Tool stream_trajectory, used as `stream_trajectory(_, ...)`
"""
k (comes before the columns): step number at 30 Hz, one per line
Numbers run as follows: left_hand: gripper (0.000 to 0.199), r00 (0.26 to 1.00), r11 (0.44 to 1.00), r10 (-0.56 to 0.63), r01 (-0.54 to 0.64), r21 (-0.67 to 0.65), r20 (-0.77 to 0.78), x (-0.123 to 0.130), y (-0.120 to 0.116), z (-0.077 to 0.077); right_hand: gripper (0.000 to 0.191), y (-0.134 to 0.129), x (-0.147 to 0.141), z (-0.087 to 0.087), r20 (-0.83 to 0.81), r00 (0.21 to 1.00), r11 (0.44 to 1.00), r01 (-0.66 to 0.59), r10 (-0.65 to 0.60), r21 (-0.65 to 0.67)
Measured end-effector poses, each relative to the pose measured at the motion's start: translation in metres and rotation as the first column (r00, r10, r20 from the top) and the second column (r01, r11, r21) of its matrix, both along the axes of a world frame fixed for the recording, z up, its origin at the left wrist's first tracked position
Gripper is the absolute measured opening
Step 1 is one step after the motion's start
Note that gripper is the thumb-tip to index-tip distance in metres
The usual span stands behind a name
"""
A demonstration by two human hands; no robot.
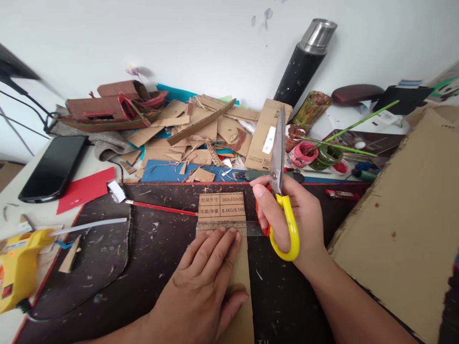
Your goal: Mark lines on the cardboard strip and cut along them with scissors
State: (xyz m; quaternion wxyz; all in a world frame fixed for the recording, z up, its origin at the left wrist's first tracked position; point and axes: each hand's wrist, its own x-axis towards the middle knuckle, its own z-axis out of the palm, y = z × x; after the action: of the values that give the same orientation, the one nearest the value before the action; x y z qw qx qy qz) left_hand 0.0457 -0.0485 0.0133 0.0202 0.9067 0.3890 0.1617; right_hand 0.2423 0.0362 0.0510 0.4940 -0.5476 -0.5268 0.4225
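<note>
My left hand [211, 277] lies flat on a narrow cardboard strip [222, 208], its fingers stretched out and the strip pressed to the dark work surface. Printed text and figures show on the strip's far end. A band of clear tape [255, 229] crosses the strip just beyond my fingertips and sticks out past its right edge. To the right of the strip, my right hand [304, 215] is raised and wrapped round a pair of scissors [278, 162] with yellow and red handles. The scissor blades point up and look closed together.
Cardboard scraps [201, 124] pile up at the back, beside a model boat [107, 110]. Paint jars [303, 155] and a black flask [301, 67] stand back right. A cardboard box [401, 210] flanks my right arm. On the left are a phone [53, 167] and a yellow glue gun [23, 263].
</note>
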Motion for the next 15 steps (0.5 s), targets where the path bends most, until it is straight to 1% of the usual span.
stream_trajectory(3,0.06,1.0,1.0,0.002,-0.002,-0.005,0.001,0.0001,-0.0012,-0.002,0.021,-0.0011,-0.0005,0.0005,-0.001,1.0,1.0,-0.014,0.014,-0.008)
stream_trajectory(7,0.062,1.0,0.999,0.016,-0.016,-0.028,0.001,-0.0005,-0.0028,-0.0059,0.029,-0.0009,-0.0011,-0.0006,0.007,1.0,1.0,-0.005,0.005,-0.024)
stream_trajectory(10,0.062,1.0,1.0,0.015,-0.015,-0.026,-0.01,-0.0014,-0.0033,-0.0069,0.033,-0.0002,-0.0012,-0.002,0.011,1.0,1.0,-0.008,0.008,-0.008)
stream_trajectory(15,0.063,1.0,0.999,0.014,-0.015,-0.034,-0.007,-0.0021,-0.0038,-0.0064,0.026,-0.0018,-0.002,-0.0008,0.009,1.0,1.0,-0.019,0.019,-0.022)
